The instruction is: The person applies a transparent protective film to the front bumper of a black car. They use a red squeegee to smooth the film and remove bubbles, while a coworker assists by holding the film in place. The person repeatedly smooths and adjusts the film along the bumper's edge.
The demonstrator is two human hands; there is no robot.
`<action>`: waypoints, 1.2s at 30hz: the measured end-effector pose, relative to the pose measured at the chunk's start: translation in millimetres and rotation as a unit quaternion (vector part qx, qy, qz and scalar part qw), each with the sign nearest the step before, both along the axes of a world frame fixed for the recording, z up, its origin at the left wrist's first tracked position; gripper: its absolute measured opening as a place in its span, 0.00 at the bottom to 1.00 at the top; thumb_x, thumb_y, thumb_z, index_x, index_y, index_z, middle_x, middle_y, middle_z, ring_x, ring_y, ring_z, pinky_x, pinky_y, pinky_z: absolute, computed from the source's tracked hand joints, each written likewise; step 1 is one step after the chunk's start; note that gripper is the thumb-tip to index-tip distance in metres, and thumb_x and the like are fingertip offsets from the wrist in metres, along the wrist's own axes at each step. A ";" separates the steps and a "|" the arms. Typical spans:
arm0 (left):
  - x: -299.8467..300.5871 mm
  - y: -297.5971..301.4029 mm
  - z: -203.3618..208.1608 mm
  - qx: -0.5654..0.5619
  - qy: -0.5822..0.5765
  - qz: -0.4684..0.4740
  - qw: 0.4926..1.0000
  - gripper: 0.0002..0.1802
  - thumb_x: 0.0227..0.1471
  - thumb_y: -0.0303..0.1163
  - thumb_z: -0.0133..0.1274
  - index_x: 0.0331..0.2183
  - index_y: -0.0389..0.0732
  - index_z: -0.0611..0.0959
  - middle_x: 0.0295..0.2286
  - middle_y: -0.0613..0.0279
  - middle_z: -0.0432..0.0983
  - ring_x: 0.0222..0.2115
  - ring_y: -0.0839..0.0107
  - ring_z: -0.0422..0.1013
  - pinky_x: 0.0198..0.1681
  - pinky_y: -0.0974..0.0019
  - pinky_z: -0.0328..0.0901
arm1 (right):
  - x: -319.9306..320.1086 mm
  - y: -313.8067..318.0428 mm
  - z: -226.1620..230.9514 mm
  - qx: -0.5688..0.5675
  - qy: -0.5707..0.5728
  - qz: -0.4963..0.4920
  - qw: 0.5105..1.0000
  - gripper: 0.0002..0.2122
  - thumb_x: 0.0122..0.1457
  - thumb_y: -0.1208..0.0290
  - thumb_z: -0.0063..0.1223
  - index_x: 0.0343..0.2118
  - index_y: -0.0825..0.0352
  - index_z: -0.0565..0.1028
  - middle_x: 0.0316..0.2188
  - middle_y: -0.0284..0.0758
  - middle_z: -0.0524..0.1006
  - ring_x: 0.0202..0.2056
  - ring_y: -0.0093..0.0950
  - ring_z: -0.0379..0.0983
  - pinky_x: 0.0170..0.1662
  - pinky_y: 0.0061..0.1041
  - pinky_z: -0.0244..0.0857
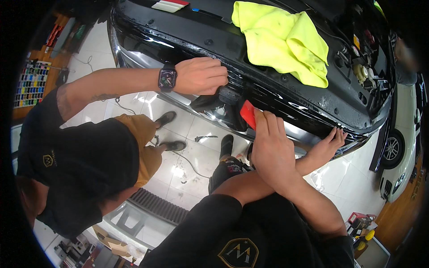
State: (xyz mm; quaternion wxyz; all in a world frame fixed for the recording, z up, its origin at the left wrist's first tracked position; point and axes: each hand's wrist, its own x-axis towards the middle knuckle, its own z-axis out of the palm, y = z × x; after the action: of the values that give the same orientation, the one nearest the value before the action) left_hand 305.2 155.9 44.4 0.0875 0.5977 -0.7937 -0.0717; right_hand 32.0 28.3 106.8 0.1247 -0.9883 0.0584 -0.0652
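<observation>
My right hand point(273, 145) is closed around a red squeegee card point(247, 114), its edge against the glossy black front trim point(286, 111) of a car. My arms are crossed, with the left forearm passing under the right. Farther right, my left hand point(328, 144) rests its fingertips on the upper edge of the trim, fingers apart. A bright yellow-green cloth point(281, 42) lies crumpled on the black cover above. Another person's hand point(203, 76), wearing a black watch point(167, 77), presses on the trim to the left of my right hand.
The other person point(85, 161) stands close at left. A red and white squeegee point(170, 5) lies on the car's black cover. A cable point(190, 163) runs over the tiled floor. A white car point(402, 134) stands at right, with a box of items point(359, 225) at lower right.
</observation>
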 end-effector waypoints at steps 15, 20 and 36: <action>-84.7 -73.0 52.9 0.177 -0.116 0.073 0.975 0.41 0.63 0.43 0.45 0.70 0.28 0.61 0.61 0.43 0.68 0.64 0.52 0.61 0.74 0.48 0.49 | -21.2 -12.6 14.5 0.021 0.010 -0.064 0.998 0.27 0.52 0.80 0.57 0.58 0.75 0.71 0.48 0.43 0.75 0.47 0.42 0.75 0.44 0.32 0.77; -188.6 -128.8 26.7 -0.089 -0.066 0.130 0.985 0.40 0.65 0.42 0.44 0.70 0.28 0.61 0.62 0.44 0.67 0.64 0.52 0.61 0.74 0.48 0.49 | -59.1 -10.6 17.7 0.060 0.055 -0.051 0.995 0.30 0.53 0.81 0.56 0.63 0.72 0.69 0.53 0.47 0.75 0.50 0.47 0.74 0.52 0.42 0.72; -361.8 -262.3 -56.3 -0.198 -0.129 0.275 0.932 0.37 0.68 0.40 0.40 0.71 0.29 0.60 0.64 0.44 0.65 0.66 0.52 0.59 0.74 0.48 0.48 | -112.7 -44.3 111.7 0.347 -0.109 0.265 0.893 0.18 0.50 0.79 0.57 0.47 0.72 0.82 0.50 0.47 0.81 0.46 0.43 0.82 0.42 0.38 0.80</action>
State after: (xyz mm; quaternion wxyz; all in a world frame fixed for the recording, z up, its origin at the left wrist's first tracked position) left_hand -56.6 -106.4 -11.9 0.1168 0.7669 -0.6012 0.1916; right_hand -80.7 -16.0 218.5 0.4783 -0.8477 -0.2002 -0.1123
